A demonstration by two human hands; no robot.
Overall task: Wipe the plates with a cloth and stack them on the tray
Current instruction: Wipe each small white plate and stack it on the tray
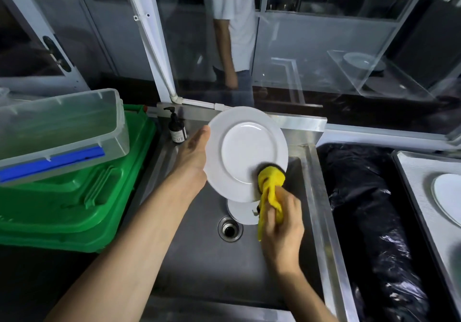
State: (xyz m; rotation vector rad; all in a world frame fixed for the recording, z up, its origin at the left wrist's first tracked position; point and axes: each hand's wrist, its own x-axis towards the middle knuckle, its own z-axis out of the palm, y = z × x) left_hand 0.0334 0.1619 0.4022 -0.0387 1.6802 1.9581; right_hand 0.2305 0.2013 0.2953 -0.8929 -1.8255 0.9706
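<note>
Left hand [192,152] grips the plate [247,152] tilted over the sink [199,259] — face exposed; right hand [282,222], fingers clamped on the cloth [270,179], wipes its rim.

Our left hand [193,154] holds a white plate [247,152] tilted over the steel sink [199,259]. Our right hand [282,224] grips a yellow cloth [270,182] against its lower rim. A second plate [240,212] lies beside the drain [230,229].

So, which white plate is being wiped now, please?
The large round white plate gripped by the left hand over the steel sink; the yellow cloth presses its rim.
</note>
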